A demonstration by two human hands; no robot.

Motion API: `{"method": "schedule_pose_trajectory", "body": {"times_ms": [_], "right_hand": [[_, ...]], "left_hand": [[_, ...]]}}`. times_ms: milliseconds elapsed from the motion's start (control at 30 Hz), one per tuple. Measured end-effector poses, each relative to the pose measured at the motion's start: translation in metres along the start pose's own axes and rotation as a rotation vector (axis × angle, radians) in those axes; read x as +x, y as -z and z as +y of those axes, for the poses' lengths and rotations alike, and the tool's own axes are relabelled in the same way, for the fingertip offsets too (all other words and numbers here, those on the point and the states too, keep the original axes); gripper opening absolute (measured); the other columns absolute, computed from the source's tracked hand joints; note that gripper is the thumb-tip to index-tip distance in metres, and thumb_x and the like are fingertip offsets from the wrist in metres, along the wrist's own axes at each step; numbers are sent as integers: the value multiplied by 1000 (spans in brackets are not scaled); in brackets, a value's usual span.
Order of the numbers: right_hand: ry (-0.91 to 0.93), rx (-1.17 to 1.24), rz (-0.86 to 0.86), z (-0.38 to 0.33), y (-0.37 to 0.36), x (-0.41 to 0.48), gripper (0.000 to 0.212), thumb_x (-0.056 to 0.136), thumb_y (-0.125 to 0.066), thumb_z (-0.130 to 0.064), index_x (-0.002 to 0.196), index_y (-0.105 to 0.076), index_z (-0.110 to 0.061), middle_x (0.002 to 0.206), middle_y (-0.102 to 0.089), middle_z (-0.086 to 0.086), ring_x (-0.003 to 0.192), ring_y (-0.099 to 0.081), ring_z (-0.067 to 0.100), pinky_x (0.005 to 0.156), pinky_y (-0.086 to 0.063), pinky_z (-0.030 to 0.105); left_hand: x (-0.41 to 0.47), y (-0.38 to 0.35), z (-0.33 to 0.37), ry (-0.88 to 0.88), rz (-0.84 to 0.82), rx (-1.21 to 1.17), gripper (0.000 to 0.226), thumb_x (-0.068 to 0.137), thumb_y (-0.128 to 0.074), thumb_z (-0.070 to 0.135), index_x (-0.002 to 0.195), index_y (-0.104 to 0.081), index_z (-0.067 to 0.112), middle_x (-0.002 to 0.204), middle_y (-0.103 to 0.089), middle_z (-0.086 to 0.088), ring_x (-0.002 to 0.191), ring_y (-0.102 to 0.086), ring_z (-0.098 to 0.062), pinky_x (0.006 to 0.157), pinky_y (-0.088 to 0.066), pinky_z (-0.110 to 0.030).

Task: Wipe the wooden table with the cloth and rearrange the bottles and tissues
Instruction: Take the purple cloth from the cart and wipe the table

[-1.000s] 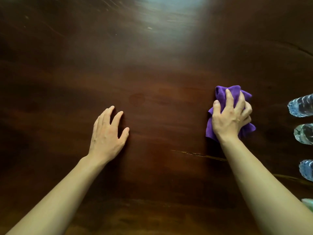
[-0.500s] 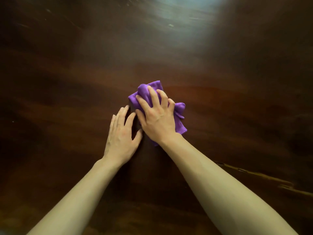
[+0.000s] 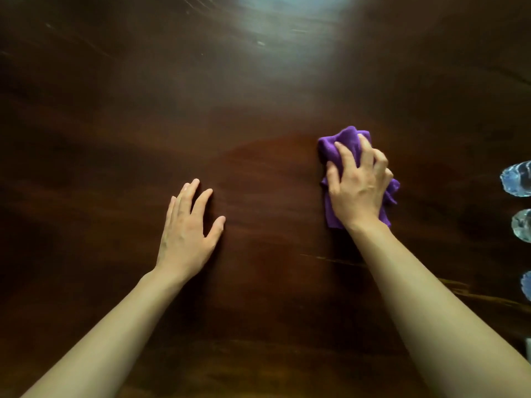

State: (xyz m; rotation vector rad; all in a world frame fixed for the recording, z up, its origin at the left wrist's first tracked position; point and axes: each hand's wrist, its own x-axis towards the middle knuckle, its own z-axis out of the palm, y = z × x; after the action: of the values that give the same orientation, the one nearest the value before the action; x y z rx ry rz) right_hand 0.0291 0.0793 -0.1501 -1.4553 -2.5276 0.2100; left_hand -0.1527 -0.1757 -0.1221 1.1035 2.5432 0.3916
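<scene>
Dark brown wood and one vivid purple cloth

The dark reddish-brown polished wooden bench (image 3: 258, 282) shows faint lengthwise grain, a thin pale golden streak low on the right, and a whitish-blue sheen of reflected light at its far edge. The crumpled purple microfibre cloth (image 3: 344, 142) is a solid, saturated violet with no print. Three clear plastic bottles at the right edge, the nearest-to-cloth clear bottle (image 3: 517, 179) among them, glint pale blue-white.

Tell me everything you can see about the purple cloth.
The purple cloth looks like soft microfibre, bunched into a crumpled wad, not spread flat. It lies on the dark wooden table, right of centre. The right hand presses down on it, fingers spread, covering its middle; folds stick out beyond the fingertips and beside the wrist.
</scene>
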Motion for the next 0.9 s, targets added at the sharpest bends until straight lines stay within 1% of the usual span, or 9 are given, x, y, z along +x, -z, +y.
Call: {"method": "schedule_pose_trajectory", "body": {"times_ms": [100,200,300,433,533,600,767,833,900], "right_hand": [[-162,-15,41,56,12,-5,44,98,-49,-44,139,-56,-28,156,-40,9,132,-41,40,104,-34,53],[-328,-4,99,90,21,-10,46,98,-47,-47,138,-54,-27,156,-39,11,135,-38,42,108,-32,56],[-431,27,131,85,20,-6,46,99,-45,-46,140,-52,-27,158,-36,12,137,-36,41,110,-30,56],[-464,72,134,42,13,9,46,98,-45,-45,140,-53,-27,159,-36,10,136,-37,40,107,-32,52],[-368,75,80,-4,3,18,47,98,-46,-46,140,-54,-27,160,-36,7,137,-37,38,106,-31,48],[-263,86,30,-39,-4,18,47,97,-47,-45,140,-55,-27,160,-36,7,137,-37,38,106,-31,48],[99,147,-102,-116,-18,-4,47,95,-52,-41,139,-57,-26,158,-38,10,134,-39,40,101,-33,49],[259,168,-133,-137,-23,-19,43,94,-56,-36,134,-60,-23,155,-43,10,132,-41,40,97,-36,48],[360,196,-156,-147,-25,-30,39,95,-58,-31,132,-62,-21,154,-45,9,131,-42,38,97,-38,47]], "left_hand": [[0,-1,1,-1,3,4,62,98,-55,40,152,-38,14,166,-19,-5,155,-11,-21,126,-5,-39],[-1,-2,0,-7,8,3,62,98,-55,39,152,-38,14,166,-19,-5,155,-10,-21,126,-5,-39],[-1,-3,0,-10,13,-8,61,98,-56,38,152,-39,14,166,-19,-5,155,-10,-21,126,-6,-40],[0,-3,0,-9,11,-13,62,99,-54,40,153,-37,15,167,-17,-4,156,-7,-19,126,-3,-38],[0,-3,0,-11,9,-17,62,98,-54,40,153,-37,16,167,-17,-4,156,-7,-19,126,-2,-37],[0,-3,-1,-10,8,-20,62,99,-53,41,153,-36,16,167,-17,-3,156,-6,-18,126,-1,-37],[0,-4,-1,-9,11,-16,61,98,-55,39,152,-38,15,167,-19,-5,156,-8,-20,126,-1,-36],[0,-4,-1,-11,14,-13,61,98,-56,37,151,-39,14,166,-20,-7,155,-10,-21,126,-2,-36],[0,-3,-2,-7,7,-2,61,98,-56,37,152,-39,14,166,-20,-7,155,-10,-21,125,-3,-36]]}}
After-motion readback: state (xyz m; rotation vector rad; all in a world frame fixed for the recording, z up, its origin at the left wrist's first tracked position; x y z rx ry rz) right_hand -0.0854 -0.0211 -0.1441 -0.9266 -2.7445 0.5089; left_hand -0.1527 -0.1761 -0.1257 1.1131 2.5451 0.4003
